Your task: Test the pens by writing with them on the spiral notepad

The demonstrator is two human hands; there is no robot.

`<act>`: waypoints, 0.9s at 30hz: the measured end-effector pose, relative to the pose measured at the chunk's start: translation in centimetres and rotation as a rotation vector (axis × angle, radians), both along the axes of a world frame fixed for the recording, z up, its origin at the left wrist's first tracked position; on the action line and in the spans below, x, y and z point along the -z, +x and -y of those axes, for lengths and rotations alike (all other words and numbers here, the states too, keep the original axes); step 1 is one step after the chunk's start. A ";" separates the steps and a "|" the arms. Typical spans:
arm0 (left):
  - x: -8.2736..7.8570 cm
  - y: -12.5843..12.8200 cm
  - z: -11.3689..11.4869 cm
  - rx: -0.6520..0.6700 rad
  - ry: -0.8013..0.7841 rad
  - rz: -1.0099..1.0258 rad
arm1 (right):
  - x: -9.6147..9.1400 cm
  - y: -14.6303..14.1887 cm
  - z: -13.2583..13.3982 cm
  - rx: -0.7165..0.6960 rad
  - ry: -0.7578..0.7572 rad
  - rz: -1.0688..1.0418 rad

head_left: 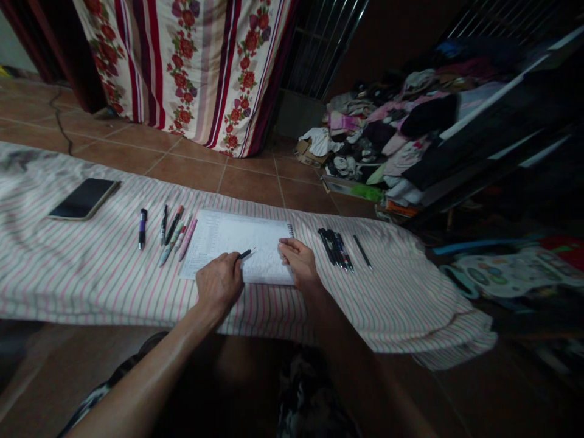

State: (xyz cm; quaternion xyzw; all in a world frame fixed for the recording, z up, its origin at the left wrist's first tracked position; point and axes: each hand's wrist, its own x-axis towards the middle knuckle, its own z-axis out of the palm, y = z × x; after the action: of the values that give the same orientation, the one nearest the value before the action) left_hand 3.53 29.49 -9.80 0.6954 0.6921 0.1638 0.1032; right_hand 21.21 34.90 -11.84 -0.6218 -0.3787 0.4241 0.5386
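A notebook (219,234) with a spiral on its right edge lies on the striped cloth, its pages pale with faint markings. My left hand (219,280) is closed around a dark pen (245,253), whose thin end points up and right over the page. At the notebook's right side my right hand (298,261) has its thumb and fingers drawn together; what they hold, if anything, is too small to make out. Left of the notebook lie a pink pen (187,240), several other pens and a purple-and-black pen (142,229). Several black pens (335,248) are grouped to the right.
The striped cloth (109,255) covers a low, long surface. A tablet or phone (84,199) rests at its left. One dark pen (362,252) lies apart at right. Beyond are a floral curtain (205,73), tiled floor (191,170) and a heap of clothes (387,134).
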 end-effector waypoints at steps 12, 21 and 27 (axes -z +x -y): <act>0.2 0.6 0.0 0.019 0.004 -0.016 | 1.9 4.2 -0.7 0.046 -0.014 0.264; 0.1 0.7 0.0 0.024 -0.016 -0.013 | 1.1 4.8 -1.7 0.007 -0.088 0.784; 0.3 0.7 -0.1 0.015 -0.022 -0.012 | 0.6 5.7 -2.6 0.064 -0.180 0.962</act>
State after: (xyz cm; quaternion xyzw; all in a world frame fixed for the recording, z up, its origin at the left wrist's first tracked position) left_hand 4.22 29.60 -10.06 0.7001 0.6894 0.1513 0.1081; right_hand 26.90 37.54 -12.40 -0.8025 -0.5273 0.1031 0.2595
